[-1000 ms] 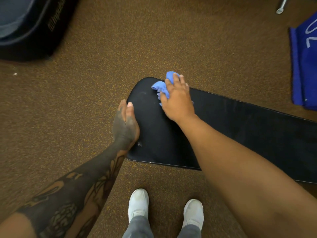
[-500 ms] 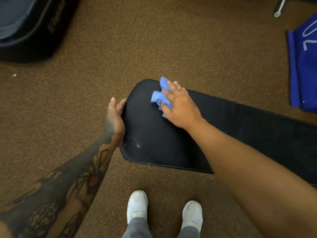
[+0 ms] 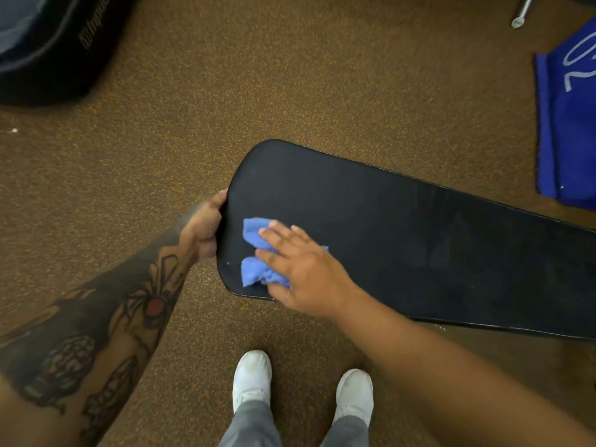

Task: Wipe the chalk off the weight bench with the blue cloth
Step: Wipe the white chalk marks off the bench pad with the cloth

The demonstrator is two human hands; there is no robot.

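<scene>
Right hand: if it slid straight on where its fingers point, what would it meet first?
Past the blue cloth under the right hand, probably the left hand holding the end of the weight bench.

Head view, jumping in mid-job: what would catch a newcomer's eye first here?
The bright blue cloth stands out against the black weight bench, bunched near the pad's rounded end under the flat fingers of the right hand. Beside it, the tattooed left hand grips that rounded end. A piece of blue fabric with white lettering lies on the brown floor at the picture's far right edge.
</scene>
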